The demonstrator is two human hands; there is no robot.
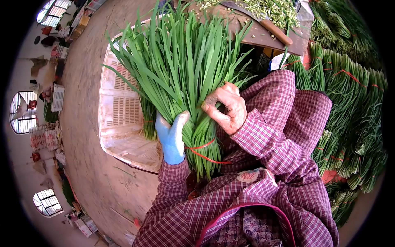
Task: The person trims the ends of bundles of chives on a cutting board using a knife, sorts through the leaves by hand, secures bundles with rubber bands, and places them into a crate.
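Observation:
A large bunch of long green leafy stalks [189, 61] stands over my lap, its leaves fanned out toward the top. A red tie [201, 147] circles its lower end, with a loose tail sticking out to the right. My left hand [172, 133], in a blue and white glove, is wrapped round the left side of the bunch above the tie. Bare, my right hand [227, 106] lies at the bunch's right side with bent fingers and the thumb against the leaves; its fingertips are partly hidden, and what they pinch, if anything, is too small to name.
A white plastic crate [108, 127] with another tied bunch inside stands to the left. At the top, a board [298, 45] bears a wooden-handled knife [276, 33] and chopped trimmings. Many tied green bunches [349, 107] are piled on the right.

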